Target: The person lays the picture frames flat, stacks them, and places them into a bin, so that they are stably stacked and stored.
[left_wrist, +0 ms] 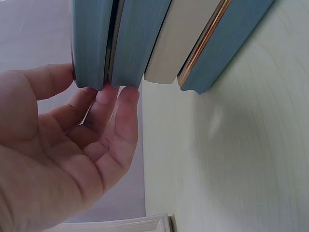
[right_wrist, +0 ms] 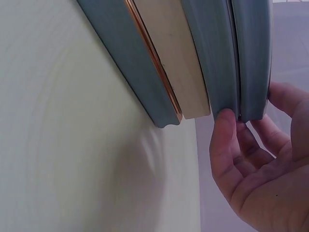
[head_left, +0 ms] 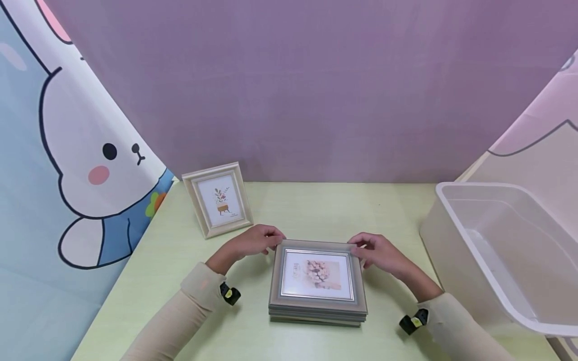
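A stack of several picture frames [head_left: 318, 301] lies flat on the table, the top one grey with a silver inner border and a flower print. My left hand [head_left: 255, 241] holds its far left corner, and my right hand [head_left: 378, 253] holds the far right corner. In the left wrist view the thumb of my left hand [left_wrist: 72, 140] is on the top frame [left_wrist: 91, 43], fingertips against the edges below. The right wrist view shows my right hand [right_wrist: 265, 154] gripping the upper blue-grey frames [right_wrist: 253, 58] likewise; a cream frame [right_wrist: 176, 63] lies lower in the stack.
A cream picture frame [head_left: 222, 200] with a plant print stands propped up at the back left of the table [head_left: 325, 210]. At the right is a large white plastic bin [head_left: 469, 260]. A purple backdrop [head_left: 316, 90] rises behind the table, with a rabbit-patterned cloth [head_left: 90, 125] on the left.
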`<state>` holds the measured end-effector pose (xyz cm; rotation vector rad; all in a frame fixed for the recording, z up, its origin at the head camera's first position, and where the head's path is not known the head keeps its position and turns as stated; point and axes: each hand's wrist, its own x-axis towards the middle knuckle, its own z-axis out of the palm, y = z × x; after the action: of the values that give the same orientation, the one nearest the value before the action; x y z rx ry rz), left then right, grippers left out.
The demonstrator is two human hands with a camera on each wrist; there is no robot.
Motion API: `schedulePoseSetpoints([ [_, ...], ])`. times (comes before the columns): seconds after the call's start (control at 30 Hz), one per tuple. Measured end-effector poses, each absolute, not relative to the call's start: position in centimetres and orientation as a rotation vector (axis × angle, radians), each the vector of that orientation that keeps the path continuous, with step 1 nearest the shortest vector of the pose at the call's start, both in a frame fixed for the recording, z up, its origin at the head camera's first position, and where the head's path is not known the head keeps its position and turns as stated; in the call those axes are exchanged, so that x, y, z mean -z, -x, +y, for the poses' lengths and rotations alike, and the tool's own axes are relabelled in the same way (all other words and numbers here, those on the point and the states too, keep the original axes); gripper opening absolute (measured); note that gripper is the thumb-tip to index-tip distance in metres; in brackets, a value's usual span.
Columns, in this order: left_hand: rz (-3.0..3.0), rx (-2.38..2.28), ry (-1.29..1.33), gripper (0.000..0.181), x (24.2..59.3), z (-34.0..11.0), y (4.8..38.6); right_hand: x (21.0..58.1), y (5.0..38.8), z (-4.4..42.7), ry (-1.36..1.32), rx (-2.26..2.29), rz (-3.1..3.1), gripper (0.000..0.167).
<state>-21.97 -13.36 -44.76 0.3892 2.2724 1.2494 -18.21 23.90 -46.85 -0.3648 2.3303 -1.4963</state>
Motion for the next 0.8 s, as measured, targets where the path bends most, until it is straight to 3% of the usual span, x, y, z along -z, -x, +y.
schedulePoseSetpoints([
  [0.8,2.403,-1.456,-0.260,0.032,43.5,-19.9,22.3,40.5,23.7,21.9,0.514,1.492,2.520,0.029],
])
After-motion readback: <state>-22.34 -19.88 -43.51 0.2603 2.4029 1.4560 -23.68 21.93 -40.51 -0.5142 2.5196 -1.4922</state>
